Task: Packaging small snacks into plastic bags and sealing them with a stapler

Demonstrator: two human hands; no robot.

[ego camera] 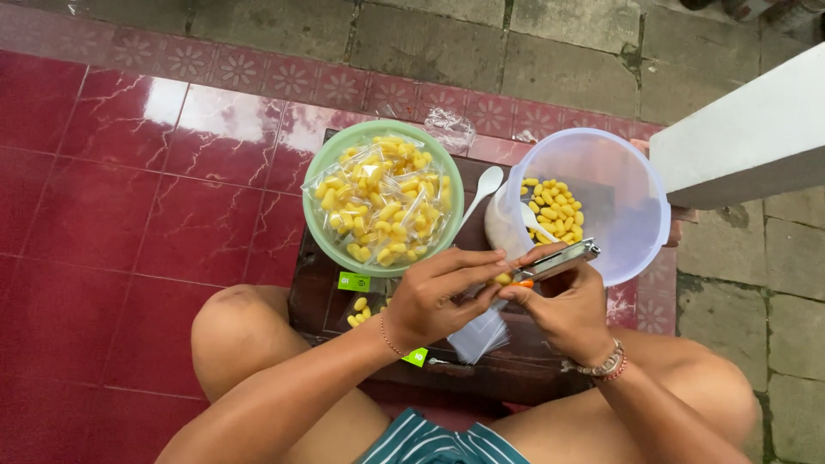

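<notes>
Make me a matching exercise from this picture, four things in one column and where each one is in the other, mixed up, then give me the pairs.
Things:
1. green bowl
2. clear tub
3. stapler
4. white spoon

Places:
A. in the right hand
B. between bowl and tub
C. holds loose yellow snacks
D. holds filled plastic packets

Pairs: 1-D, 2-C, 3-A, 4-B

Both hands meet in front of the body, over the lap.
The left hand [434, 296] reaches across, fingers curled and pinching toward the right hand [563, 301], which is closed in a grip; both forearms angle inward, wrists braceleted, bare knees spread.
</notes>
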